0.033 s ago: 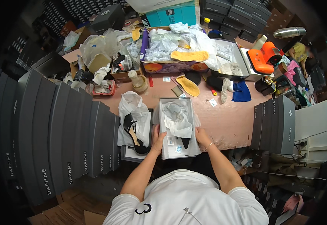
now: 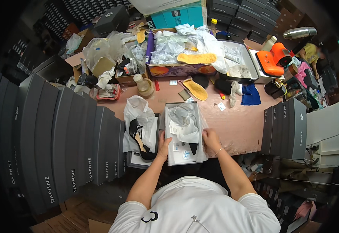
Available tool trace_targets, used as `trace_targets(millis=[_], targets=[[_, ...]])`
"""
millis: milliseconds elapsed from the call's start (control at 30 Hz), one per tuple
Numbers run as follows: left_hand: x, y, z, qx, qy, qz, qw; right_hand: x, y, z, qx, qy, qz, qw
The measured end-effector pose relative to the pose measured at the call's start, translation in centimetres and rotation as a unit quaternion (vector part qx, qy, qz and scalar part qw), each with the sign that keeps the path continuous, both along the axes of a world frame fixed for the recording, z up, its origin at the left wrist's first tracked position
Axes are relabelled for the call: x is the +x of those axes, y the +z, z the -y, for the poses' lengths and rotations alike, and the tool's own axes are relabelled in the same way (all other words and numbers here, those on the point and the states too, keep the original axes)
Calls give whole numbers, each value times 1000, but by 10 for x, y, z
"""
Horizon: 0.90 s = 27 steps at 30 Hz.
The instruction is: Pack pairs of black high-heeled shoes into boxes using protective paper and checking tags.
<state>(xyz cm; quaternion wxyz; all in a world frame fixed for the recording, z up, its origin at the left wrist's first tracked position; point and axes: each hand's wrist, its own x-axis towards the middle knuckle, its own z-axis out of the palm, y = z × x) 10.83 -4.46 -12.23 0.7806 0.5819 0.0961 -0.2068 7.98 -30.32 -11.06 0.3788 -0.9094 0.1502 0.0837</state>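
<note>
An open shoebox (image 2: 171, 105) sits at the table's front edge in front of me. Crumpled white tissue paper (image 2: 185, 123) fills it, and the pointed black toe of a shoe (image 2: 193, 148) shows below the paper. Small white labels (image 2: 186, 155) lie near its front end. My left hand (image 2: 164, 146) grips the box's left side, thumb over the rim. Along the right side, my right hand (image 2: 211, 140) has its fingers closed on the thin translucent paper overhanging the edge. Close on the left, a black heeled shoe (image 2: 142, 146) rests on tissue in a second box (image 2: 156, 134).
Tall stacks of grey shoeboxes stand at left (image 2: 62, 136) and right (image 2: 283, 128). Behind lie a yellow insole (image 2: 197, 90), a glue bottle (image 2: 143, 84), a blue cloth (image 2: 250, 95) and a carton of crumpled paper (image 2: 181, 70). Another person (image 2: 311, 54) is at far right.
My right hand has shifted slightly up along the box's right side, its fingers now drawn together at the paper's edge. The left hand keeps its place on the box.
</note>
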Motion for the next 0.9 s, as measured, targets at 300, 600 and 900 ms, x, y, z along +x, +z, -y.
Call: trace_targets(millis=[300, 600, 900], targets=[[-22, 63, -2, 204, 6, 233, 951, 71, 22, -78, -209, 225, 53, 950], [-11, 80, 25, -293, -39, -215, 931, 76, 132, -57, 39, 147, 111, 982], [-6, 109, 36, -238, 28, -108, 965, -29, 187, -83, -24, 254, 151, 955]])
